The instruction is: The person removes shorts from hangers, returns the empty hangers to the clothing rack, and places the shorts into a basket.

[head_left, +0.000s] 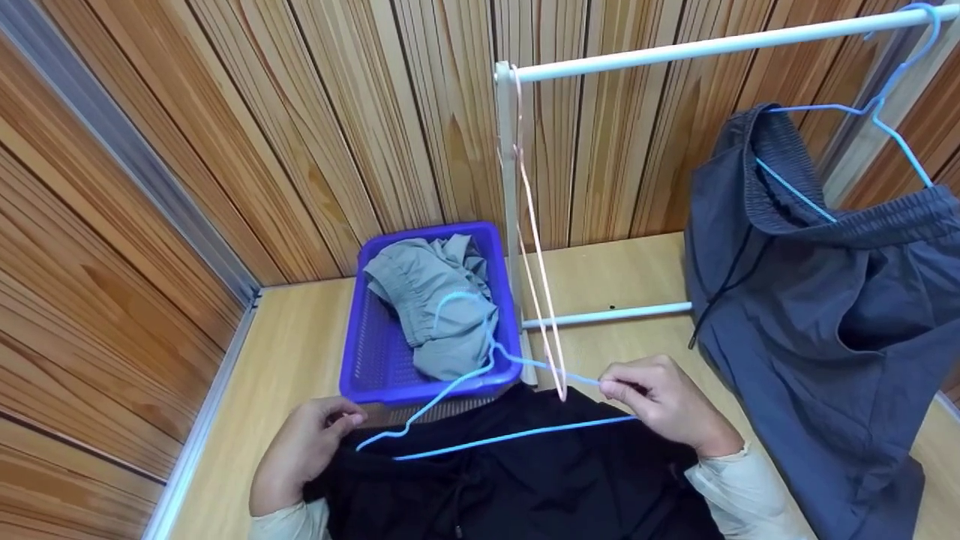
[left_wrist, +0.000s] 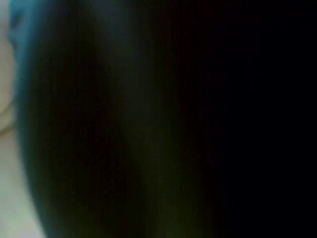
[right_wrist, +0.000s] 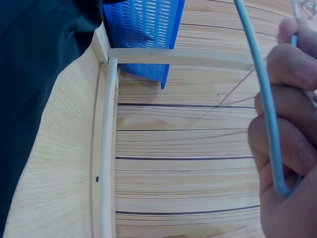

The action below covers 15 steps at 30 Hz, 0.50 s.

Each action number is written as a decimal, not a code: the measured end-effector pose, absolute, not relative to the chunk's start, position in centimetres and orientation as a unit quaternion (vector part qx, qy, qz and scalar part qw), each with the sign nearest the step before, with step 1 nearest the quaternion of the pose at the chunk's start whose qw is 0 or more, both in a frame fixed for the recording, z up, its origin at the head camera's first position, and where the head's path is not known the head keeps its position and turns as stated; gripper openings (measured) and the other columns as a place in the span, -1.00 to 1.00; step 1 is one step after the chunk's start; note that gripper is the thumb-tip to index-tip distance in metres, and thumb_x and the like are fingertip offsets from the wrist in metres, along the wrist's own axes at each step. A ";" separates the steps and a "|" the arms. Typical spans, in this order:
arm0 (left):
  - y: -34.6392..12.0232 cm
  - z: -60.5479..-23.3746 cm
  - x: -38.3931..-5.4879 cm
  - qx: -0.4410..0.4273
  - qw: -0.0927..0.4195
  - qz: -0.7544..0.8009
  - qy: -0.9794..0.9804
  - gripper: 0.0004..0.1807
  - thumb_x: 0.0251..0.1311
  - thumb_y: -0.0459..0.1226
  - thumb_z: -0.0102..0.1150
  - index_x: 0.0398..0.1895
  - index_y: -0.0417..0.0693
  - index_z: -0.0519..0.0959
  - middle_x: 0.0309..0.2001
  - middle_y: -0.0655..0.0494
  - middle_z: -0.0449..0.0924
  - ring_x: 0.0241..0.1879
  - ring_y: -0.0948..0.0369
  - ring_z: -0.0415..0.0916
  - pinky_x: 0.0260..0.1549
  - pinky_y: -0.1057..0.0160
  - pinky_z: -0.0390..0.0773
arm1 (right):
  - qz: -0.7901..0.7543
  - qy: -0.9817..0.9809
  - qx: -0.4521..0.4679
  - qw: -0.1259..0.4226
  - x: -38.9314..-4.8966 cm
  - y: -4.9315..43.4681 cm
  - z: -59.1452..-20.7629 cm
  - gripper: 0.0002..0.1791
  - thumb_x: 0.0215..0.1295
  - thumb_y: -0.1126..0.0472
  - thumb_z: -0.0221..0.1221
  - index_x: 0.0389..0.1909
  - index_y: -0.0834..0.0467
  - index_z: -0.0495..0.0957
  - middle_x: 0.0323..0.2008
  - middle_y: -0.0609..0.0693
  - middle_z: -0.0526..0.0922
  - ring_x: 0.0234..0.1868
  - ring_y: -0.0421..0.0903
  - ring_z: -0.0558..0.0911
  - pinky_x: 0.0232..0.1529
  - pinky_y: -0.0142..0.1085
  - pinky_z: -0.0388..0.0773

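Note:
In the head view, black drawstring pants [head_left: 555, 480] spread across the front, waistband towards the basket. My left hand [head_left: 304, 446] pinches the waistband at its left corner. A light blue hanger [head_left: 517, 433] lies over the waist opening, its left end tucked in at that corner. With curled fingers, my right hand [head_left: 664, 401] grips the hanger's right end, above the waistband's right side. The right wrist view shows those fingers [right_wrist: 287, 106] around the blue hanger [right_wrist: 267, 104]. Dark, blurred cloth [left_wrist: 124, 124] fills most of the left wrist view, which hides the left fingers.
Behind the hanger stands a purple basket [head_left: 360, 345] with grey pants [head_left: 442, 292] inside. A white rack rail [head_left: 712, 49] carries a pink hanger [head_left: 536, 247] at its left post and dark grey pants [head_left: 810, 315] on a blue hanger to the right. Wood-panelled walls [head_left: 420, 97] enclose the area.

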State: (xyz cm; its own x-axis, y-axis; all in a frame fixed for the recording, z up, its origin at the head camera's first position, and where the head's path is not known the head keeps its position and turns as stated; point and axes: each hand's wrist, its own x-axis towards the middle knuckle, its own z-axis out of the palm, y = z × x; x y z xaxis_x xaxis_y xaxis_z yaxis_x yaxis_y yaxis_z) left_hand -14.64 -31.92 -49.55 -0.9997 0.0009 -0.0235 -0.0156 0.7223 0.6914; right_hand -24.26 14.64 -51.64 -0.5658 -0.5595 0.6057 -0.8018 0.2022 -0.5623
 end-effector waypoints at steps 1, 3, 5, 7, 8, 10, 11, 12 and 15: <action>-32.2 -49.7 -14.6 -0.013 0.014 0.373 0.928 -0.88 0.41 -0.37 0.26 -0.26 -0.09 0.77 -0.29 0.08 0.78 -0.29 0.41 0.54 -0.21 0.39 0.54 | 0.450 -0.754 0.457 0.142 -24.2 14.6 -51.6 -0.67 0.27 0.57 0.28 -0.39 0.03 0.66 -0.60 -0.12 0.56 -0.53 -0.46 0.37 -0.45 -0.62 0.38; -32.7 -49.9 -14.4 -0.036 0.018 0.373 0.927 -0.88 0.41 -0.37 0.26 -0.25 -0.08 0.77 -0.28 0.07 0.79 -0.28 0.40 0.56 -0.19 0.39 0.54 | 0.454 -0.740 0.471 0.155 -23.9 14.4 -51.3 -0.64 0.22 0.60 0.29 -0.37 0.02 0.67 -0.60 -0.12 0.55 -0.54 -0.45 0.38 -0.46 -0.65 0.36; -33.4 -50.2 -14.2 -0.060 0.017 0.368 0.928 -0.88 0.40 -0.37 0.27 -0.25 -0.06 0.78 -0.27 0.06 0.80 -0.27 0.38 0.58 -0.17 0.37 0.55 | 0.460 -0.726 0.482 0.172 -23.7 14.4 -50.8 -0.61 0.16 0.64 0.30 -0.35 0.03 0.69 -0.60 -0.14 0.54 -0.55 -0.43 0.39 -0.50 -0.65 0.34; -34.0 -50.3 -13.9 -0.091 0.019 0.359 0.929 -0.88 0.40 -0.35 0.28 -0.25 -0.06 0.79 -0.30 0.06 0.80 -0.28 0.33 0.59 -0.18 0.32 0.53 | 0.461 -0.715 0.490 0.191 -23.4 14.3 -50.3 -0.60 0.11 0.65 0.30 -0.35 0.04 0.69 -0.60 -0.16 0.51 -0.57 -0.43 0.38 -0.54 -0.64 0.31; -34.2 -50.4 -13.9 -0.106 0.022 0.354 0.929 -0.88 0.41 -0.34 0.28 -0.25 -0.04 0.79 -0.33 0.07 0.79 -0.29 0.30 0.57 -0.20 0.30 0.52 | 0.463 -0.708 0.495 0.198 -23.3 14.3 -50.1 -0.60 0.08 0.66 0.31 -0.35 0.05 0.69 -0.60 -0.16 0.51 -0.57 -0.43 0.37 -0.55 -0.62 0.30; -34.6 -50.5 -13.9 -0.123 0.029 0.345 0.930 -0.88 0.42 -0.31 0.28 -0.22 -0.05 0.79 -0.37 0.08 0.75 -0.31 0.26 0.55 -0.23 0.25 0.49 | 0.462 -0.696 0.507 0.213 -23.0 14.2 -49.6 -0.61 0.04 0.67 0.31 -0.36 0.08 0.69 -0.59 -0.15 0.53 -0.57 -0.41 0.39 -0.57 -0.58 0.32; -34.7 -50.5 -13.9 -0.126 0.032 0.342 0.931 -0.88 0.43 -0.30 0.27 -0.20 -0.05 0.79 -0.39 0.08 0.73 -0.32 0.24 0.54 -0.24 0.24 0.47 | 0.459 -0.690 0.516 0.219 -22.9 14.1 -49.4 -0.63 0.04 0.66 0.32 -0.36 0.09 0.68 -0.58 -0.15 0.54 -0.57 -0.40 0.40 -0.56 -0.56 0.34; -34.7 -50.6 -14.0 -0.128 0.033 0.339 0.931 -0.88 0.43 -0.29 0.27 -0.19 -0.05 0.79 -0.40 0.09 0.71 -0.32 0.23 0.53 -0.24 0.23 0.47 | 0.457 -0.683 0.524 0.222 -22.8 14.0 -49.1 -0.64 0.04 0.65 0.32 -0.37 0.11 0.68 -0.57 -0.14 0.55 -0.56 -0.38 0.42 -0.55 -0.56 0.36; -34.6 -50.3 -14.3 -0.127 0.032 0.339 0.932 -0.86 0.47 -0.26 0.24 -0.15 -0.05 0.77 -0.39 0.09 0.71 -0.33 0.23 0.55 -0.23 0.21 0.50 | 0.449 -0.671 0.544 0.229 -22.3 13.5 -48.5 -0.70 0.08 0.61 0.34 -0.39 0.13 0.67 -0.55 -0.12 0.60 -0.55 -0.36 0.46 -0.52 -0.55 0.40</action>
State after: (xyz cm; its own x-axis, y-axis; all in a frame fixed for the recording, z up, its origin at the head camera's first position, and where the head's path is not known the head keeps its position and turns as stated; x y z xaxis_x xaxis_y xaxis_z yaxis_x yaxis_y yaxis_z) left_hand -14.25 -34.55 -50.32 -0.9659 -0.2146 -0.1449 -0.2575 0.7376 0.6242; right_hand -22.33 13.52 -48.53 -0.3031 -0.5245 0.7956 -0.9356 0.0053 -0.3530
